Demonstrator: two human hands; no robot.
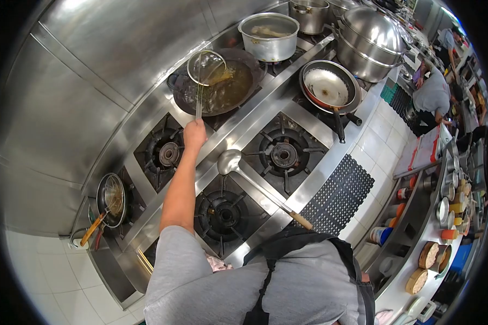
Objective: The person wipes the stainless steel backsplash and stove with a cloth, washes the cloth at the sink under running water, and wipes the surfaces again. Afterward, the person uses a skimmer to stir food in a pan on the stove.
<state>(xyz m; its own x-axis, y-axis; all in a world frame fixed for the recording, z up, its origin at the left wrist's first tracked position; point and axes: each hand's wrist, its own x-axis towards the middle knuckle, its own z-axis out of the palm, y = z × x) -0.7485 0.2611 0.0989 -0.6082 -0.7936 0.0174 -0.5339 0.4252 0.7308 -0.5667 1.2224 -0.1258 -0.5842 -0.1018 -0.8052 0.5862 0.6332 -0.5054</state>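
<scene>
My left hand (194, 135) is closed around the handle of a long metal strainer (199, 100). Its round mesh head (200, 67) is over the far left side of a dark wok (185, 103). The wok holds brownish liquid, probably oil, with a golden piece of food (222, 77) beside and partly behind the mesh. A large steel ladle (229, 161) with a wooden handle end lies across the stove, near my body. My right hand is out of sight.
Around the wok are gas burners (283, 155), a pot of cloudy liquid (268, 46), stacked frying pans (331, 89) and a lidded steamer (368, 40). A small pan with a strainer (113, 200) sits at left. A co-worker (432, 92) stands at far right.
</scene>
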